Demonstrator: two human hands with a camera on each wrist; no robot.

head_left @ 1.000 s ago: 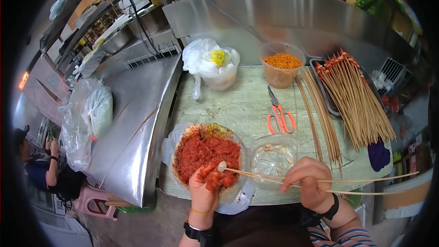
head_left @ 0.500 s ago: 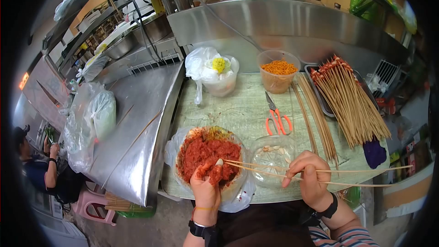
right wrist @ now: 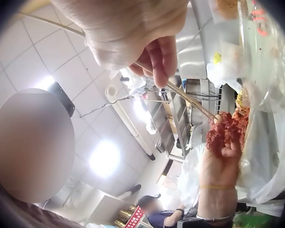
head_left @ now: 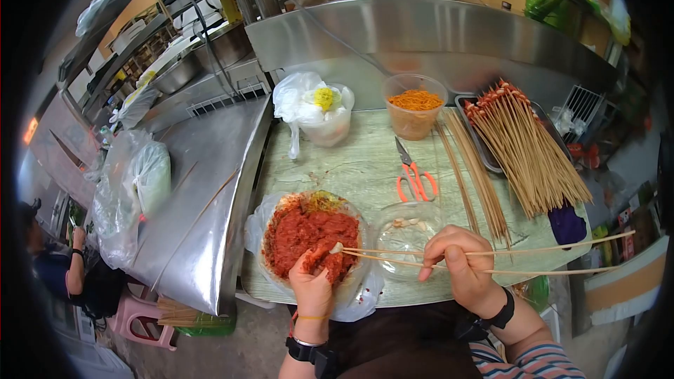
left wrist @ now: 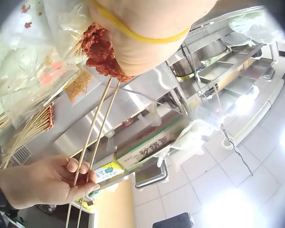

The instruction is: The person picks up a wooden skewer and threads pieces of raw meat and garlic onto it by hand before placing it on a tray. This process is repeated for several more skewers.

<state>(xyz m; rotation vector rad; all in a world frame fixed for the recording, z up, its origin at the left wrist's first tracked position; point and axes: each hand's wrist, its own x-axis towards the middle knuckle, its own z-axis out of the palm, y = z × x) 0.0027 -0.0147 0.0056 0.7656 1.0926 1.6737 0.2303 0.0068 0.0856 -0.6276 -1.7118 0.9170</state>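
Note:
In the head view my left hand (head_left: 313,293), fingertips coated in red, pinches a small whitish piece (head_left: 337,247) at the tips of two bamboo skewers (head_left: 562,246). Chunky red mixture (head_left: 316,221) fills a plastic-lined bowl right under those fingers. My right hand (head_left: 463,263) grips the same two skewers farther back; their rear ends spread apart to the right. Seen from the left wrist, a red clump (left wrist: 99,52) sits at the left fingers, with the skewers running into it. Between the hands stands a clear plastic tub (head_left: 393,238) holding several whitish pieces.
Orange-handled scissors (head_left: 417,181) lie beyond the tub, beside loose skewers (head_left: 477,168). A black tray (head_left: 481,146) carries many loaded skewers (head_left: 533,154). Behind are an orange-filled tub (head_left: 414,123) and a bagged tub (head_left: 326,130). A metal counter (head_left: 203,147) adjoins at left; another person (head_left: 53,260) is there.
My left fingers have closed in around the whitish piece, which stood out more plainly a second ago. The skewers stay in my right hand, their rear ends slightly higher. The head view has shifted a little.

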